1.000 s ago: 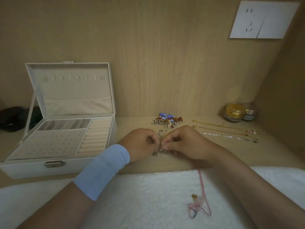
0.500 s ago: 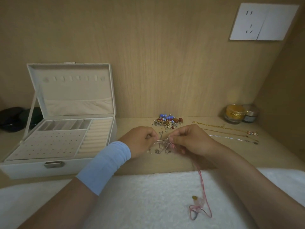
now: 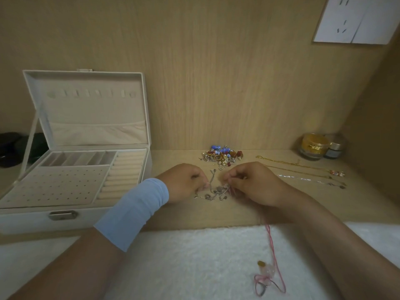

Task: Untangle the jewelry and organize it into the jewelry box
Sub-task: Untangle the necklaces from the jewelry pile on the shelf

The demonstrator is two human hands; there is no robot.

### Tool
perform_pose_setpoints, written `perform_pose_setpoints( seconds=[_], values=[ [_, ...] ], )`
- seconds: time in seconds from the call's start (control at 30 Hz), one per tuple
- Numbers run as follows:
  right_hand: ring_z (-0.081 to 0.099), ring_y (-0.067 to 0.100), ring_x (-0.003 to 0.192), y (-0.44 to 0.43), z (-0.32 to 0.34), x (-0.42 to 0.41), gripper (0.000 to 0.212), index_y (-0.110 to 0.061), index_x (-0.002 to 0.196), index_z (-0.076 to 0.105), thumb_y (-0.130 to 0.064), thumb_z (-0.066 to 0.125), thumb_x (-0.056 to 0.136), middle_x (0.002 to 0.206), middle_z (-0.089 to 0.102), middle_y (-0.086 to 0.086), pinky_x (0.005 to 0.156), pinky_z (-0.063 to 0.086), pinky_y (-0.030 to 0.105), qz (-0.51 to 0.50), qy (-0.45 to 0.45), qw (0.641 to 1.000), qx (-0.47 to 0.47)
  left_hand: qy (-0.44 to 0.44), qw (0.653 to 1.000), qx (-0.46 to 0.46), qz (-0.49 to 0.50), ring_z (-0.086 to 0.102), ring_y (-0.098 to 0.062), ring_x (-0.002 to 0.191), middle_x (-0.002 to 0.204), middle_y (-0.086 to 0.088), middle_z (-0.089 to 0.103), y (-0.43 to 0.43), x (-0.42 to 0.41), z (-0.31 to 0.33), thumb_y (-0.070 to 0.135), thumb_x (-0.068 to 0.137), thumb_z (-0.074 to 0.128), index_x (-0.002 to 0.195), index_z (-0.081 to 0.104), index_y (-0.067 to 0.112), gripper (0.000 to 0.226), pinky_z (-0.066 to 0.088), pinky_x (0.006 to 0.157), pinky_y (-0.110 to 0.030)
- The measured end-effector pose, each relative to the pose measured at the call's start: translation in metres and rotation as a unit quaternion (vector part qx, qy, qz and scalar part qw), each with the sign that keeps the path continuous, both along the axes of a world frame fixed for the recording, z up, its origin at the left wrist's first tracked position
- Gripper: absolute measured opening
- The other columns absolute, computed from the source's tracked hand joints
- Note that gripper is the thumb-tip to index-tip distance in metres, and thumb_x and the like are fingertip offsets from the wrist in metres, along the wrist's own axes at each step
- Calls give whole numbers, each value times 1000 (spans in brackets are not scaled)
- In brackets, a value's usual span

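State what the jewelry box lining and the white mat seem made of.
Jewelry box lining: probably cream velvet or faux suede, matte, no glare, soft rolled ridges. White mat: likely plush or terry fabric, matte; its surface shows fuzzy pile.

A squat glass jar with gold contents (image 3: 315,146) stands in the far right corner of the light wooden surface (image 3: 249,213). Touching it on its right is a smaller dark jar with a silver lid (image 3: 334,149). High above the gold jar, a white double wall socket plate (image 3: 355,20) is fixed to the wood-grain back panel (image 3: 216,83). Nearer the camera than the jar, a white fluffy cloth (image 3: 194,263) covers the front edge of the surface. Far to the jar's left, at the frame edge, sit dark rounded objects (image 3: 13,148), too dim to identify
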State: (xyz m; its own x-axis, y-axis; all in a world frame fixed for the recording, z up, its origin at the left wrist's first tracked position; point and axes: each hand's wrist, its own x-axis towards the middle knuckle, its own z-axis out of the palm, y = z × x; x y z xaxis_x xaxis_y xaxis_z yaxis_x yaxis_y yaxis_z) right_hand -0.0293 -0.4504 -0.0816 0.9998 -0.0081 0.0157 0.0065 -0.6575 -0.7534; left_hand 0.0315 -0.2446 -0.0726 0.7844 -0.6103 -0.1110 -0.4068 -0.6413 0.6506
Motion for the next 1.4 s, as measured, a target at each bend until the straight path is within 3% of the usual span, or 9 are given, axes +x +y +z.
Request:
perform_pose_setpoints(
  seconds=[0.2, 0.43, 0.67, 0.77, 0.83, 0.9, 1.03, 1.27, 1.4],
  values=[
    [56, -10, 55, 3, 1, -1, 16, -31, 82, 71, -19, 67, 92, 57, 63, -26, 58, 38, 7, 8, -13, 998, -61, 83, 994, -61, 37, 58, -15, 59, 65, 5, 70, 0, -6, 1, 16, 101, 43, 82, 62, 16, 26, 49, 70, -27],
    [56, -9, 55, 9, 17, -13, 11, -24, 92, 78, -16, 73, 87, 58, 65, -22, 57, 38, 4, 64, 6, 997, -43, 38, 999, -18, 17, 62, -16, 66, 53, 7, 64, 12, -6, 17, 24, 99, 48, 79, 66, 21, 27, 51, 78, -32],
    [60, -7, 66, 14, 25, -15, 9, -21, 93, 79, -18, 76, 85, 76, 72, -11, 65, 44, 9, 152, 96, 981, -72, 102, 987, 107, -61, 60, -12, 55, 69, 6, 66, 24, -14, 26, 23, 94, 57, 83, 73, 16, 21, 49, 67, -22],
    [62, -2, 65, 14, 31, -5, 6, -19, 91, 78, -19, 73, 88, 76, 74, -7, 67, 50, 16, 144, 70, 985, -57, 114, 977, 165, -75, 58, -13, 54, 64, 4, 64, 21, -19, 29, 30, 88, 65, 80, 74, 24, 13, 50, 61, -23],
    [59, -9, 63, 14, 32, 4, 10, -23, 92, 78, -17, 70, 89, 74, 72, -14, 63, 43, 8, 133, 27, 987, -91, 114, 971, 197, -71, 57, -15, 52, 57, 3, 62, 21, -22, 32, 34, 84, 70, 76, 74, 25, 12, 49, 56, -21],
    [58, -14, 64, 18, 31, 10, 15, -25, 93, 79, -14, 71, 88, 72, 69, -20, 62, 38, 4, 140, 13, 981, -132, 85, 975, 196, -67, 58, -13, 52, 61, 4, 65, 22, -22, 32, 34, 82, 71, 81, 76, 24, 12, 50, 58, -19],
    [54, -13, 57, 20, 24, 18, 14, -23, 93, 80, -14, 78, 83, 60, 63, -25, 59, 36, 5, 158, 24, 976, -149, -73, 991, 106, -19, 66, -3, 82, 79, 17, 70, 13, -14, 25, 30, 80, 71, 86, 77, 34, 10, 54, 85, -26],
    [59, -7, 74, 1, 21, 23, 4, -26, 84, 76, -25, 72, 85, 77, 68, -21, 70, 45, 17, 139, 9, 962, -235, -143, 985, 90, -16, 58, 0, 87, 79, 21, 60, -7, -17, 0, 43, 79, 74, 89, 75, 39, 11, 39, 71, -19],
    [64, 7, 80, -7, 24, 22, 10, -21, 85, 75, -26, 67, 84, 83, 72, -9, 76, 53, 31, 121, 33, 949, -290, -184, 975, 123, -23, 58, -3, 88, 87, 17, 61, -6, -13, -1, 37, 87, 64, 89, 71, 33, 8, 43, 74, -24]
  ],
)
